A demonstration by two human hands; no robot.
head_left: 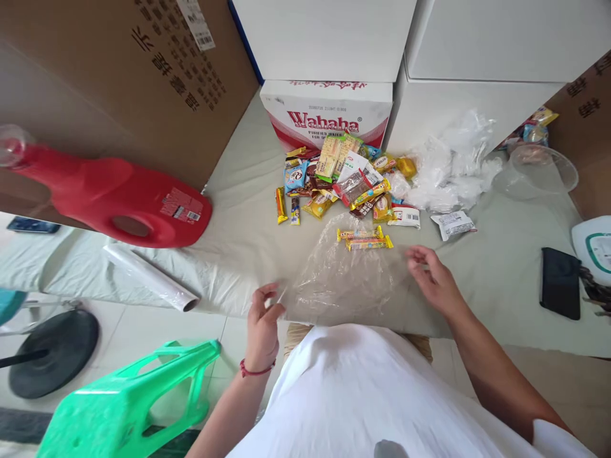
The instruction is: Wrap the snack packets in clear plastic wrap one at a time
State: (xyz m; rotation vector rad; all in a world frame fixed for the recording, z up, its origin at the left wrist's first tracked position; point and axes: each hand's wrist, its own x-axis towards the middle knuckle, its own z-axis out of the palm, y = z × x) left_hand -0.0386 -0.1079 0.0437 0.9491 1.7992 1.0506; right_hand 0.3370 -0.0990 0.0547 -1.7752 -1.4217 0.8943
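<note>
Your hands (262, 327) work a clear plastic film (344, 280), near side of a "Wahaha" box (329, 114).
The white-and-red box at the far edge reads "Wahaha" and "purified water". The film lies crumpled and see-through on the pale cloth (496, 280) just in front of you, with two yellow snack bars (365, 240) on its far edge. Your left hand pinches its near-left corner, thumb and fingers together. Your right hand (432, 280) sits at its right edge, fingers loosely curled and apart.

Left grip (262, 324) pinches the near edge of a clear plastic bag (344, 286) spread on the surface (238, 242). Right grip (432, 277), fingers loose, lies beside its right edge. Two yellow snack bars (365, 240) rest on top.
</note>
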